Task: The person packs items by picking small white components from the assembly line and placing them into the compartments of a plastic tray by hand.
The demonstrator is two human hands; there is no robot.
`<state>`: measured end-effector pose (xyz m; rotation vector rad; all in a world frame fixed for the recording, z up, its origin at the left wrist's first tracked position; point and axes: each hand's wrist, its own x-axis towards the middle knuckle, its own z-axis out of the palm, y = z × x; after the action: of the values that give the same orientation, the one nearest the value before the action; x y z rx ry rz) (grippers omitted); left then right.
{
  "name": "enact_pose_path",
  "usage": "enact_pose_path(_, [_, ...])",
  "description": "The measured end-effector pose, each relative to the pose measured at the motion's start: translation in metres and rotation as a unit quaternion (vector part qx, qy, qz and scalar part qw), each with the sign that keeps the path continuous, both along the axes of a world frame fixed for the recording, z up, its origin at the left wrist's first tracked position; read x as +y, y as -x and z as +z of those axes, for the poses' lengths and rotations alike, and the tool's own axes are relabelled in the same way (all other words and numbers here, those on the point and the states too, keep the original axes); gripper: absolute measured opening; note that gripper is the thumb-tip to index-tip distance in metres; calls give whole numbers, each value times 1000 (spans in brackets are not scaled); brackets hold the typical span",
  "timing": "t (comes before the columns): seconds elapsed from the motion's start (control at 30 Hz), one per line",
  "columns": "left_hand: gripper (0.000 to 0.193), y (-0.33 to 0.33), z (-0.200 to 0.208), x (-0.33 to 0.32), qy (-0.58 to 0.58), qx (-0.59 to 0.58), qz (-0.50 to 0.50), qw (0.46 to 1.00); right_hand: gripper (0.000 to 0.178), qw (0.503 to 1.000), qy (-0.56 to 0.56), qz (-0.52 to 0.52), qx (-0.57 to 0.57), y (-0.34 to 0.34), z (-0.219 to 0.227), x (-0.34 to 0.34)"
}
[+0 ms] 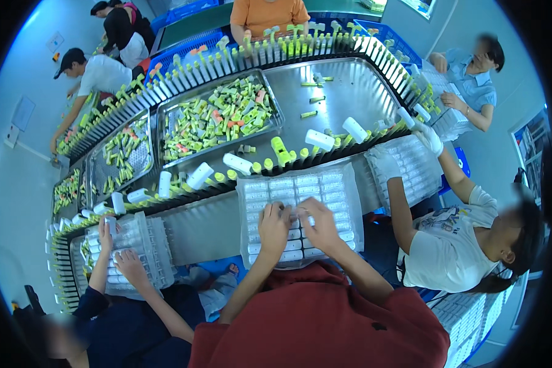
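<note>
Fingers (267, 212) of the left hand (273, 233) and right hand (321, 229) curl close together over a translucent tray (354, 208); I cannot tell whether they grasp anything. The tray, holding rows of white pieces (333, 189), lies on the steel counter (205, 228) before the red shirt (319, 319).

Two bare hands (273, 228) (318, 226), one white tray (244, 214) beneath them, one orange shirt (270, 13), one maroon top (319, 322)

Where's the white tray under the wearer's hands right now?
In the head view, the white tray lies near the centre, beneath the left hand and right hand, between the near row of green-tipped posts and the red shirt.
</note>
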<state>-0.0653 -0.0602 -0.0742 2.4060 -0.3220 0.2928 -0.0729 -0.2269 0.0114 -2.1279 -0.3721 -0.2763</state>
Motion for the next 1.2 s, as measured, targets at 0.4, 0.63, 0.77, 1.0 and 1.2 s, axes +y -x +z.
enact_pose_path(0.4, [25, -78, 93, 57, 237, -23, 258, 936, 30, 977, 206, -59, -2, 27, -52, -30])
enact_pose_path(0.63, [34, -158, 78, 72, -283, -142, 340, 886, 31, 982, 190, -18, 1, 24, -58, -31])
enact_pose_path(0.77, [27, -159, 59, 105, -226, -95, 332, 911, 27, 986, 161, -46, -25, 25, -67, -36])
enact_pose_path(1.0, [28, -121, 44, 177, -37, -214, 352, 910, 37, 964, -74, -230, 109, -27, -19, -35])
enact_pose_path(1.2, [38, -108, 31, 212, -185, -153, 404, 883, 39, 980, 1, -200, -9, -122, 11, -16])
